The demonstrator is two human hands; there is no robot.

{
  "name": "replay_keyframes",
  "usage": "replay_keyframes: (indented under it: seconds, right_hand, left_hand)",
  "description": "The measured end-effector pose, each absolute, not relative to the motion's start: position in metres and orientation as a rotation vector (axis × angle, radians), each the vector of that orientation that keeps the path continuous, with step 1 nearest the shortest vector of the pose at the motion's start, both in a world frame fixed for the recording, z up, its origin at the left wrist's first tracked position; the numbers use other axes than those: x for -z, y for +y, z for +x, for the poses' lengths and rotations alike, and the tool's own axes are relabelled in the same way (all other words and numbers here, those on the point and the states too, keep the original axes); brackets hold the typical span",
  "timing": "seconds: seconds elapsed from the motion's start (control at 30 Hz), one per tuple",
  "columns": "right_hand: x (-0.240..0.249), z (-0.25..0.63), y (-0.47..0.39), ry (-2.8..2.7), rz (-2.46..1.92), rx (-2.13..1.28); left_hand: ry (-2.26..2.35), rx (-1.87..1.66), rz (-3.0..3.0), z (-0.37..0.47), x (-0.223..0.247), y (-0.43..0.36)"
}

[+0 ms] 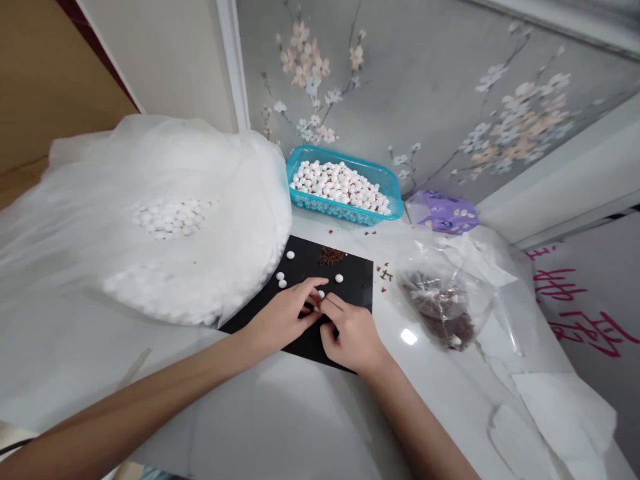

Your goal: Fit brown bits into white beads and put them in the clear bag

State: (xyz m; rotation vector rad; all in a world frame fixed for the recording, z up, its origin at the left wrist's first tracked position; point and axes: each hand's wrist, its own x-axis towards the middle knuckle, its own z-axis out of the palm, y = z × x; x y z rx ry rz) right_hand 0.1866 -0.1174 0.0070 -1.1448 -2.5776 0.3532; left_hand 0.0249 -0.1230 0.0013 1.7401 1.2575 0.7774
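My left hand (285,317) and my right hand (354,335) meet over a black mat (310,343). A small white ball (321,294) shows between their fingertips. The left fingers are curled and pinched around a ball, partly hidden by the fingers. My right hand is closed, its thumb and forefinger pressed together at the ball; what they pinch is too small to make out. Close by on the mat lie a loose white ball (339,278), several more at the left, and a pile of small reddish-brown pieces (331,255).
At the left bulges a big translucent white bag (240,200) of white balls. A blue plastic basket (345,215) full of white balls stands behind the mat. To the right are a clear bag (440,300) of brown pieces, a purple packet (445,212) and white paper (565,413).
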Motion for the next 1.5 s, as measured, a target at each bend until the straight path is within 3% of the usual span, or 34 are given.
replay_keyframes:
  seconds: [0.4, 0.57, 0.83, 1.5]
  right_hand:
    - [0.000, 0.194, -0.117, -2.335, -1.053, -0.310]
    - [0.006, 0.205, -0.085, -1.929, -1.322, -0.379]
    - [0.009, 0.206, -0.040, -2.065, -1.457, -0.338]
    - [0.011, 0.210, -0.049, -1.871, -1.472, -0.316]
  left_hand:
    - [1.322, -0.759, 1.948, 0.024, -0.003, -0.126]
    - [1.396, -0.712, 2.240, 0.021, -0.004, -0.126]
    - [1.381, -0.608, 2.461, 0.018, -0.010, -0.125]
    - [1.341, -0.704, 2.209, 0.017, -0.011, -0.122]
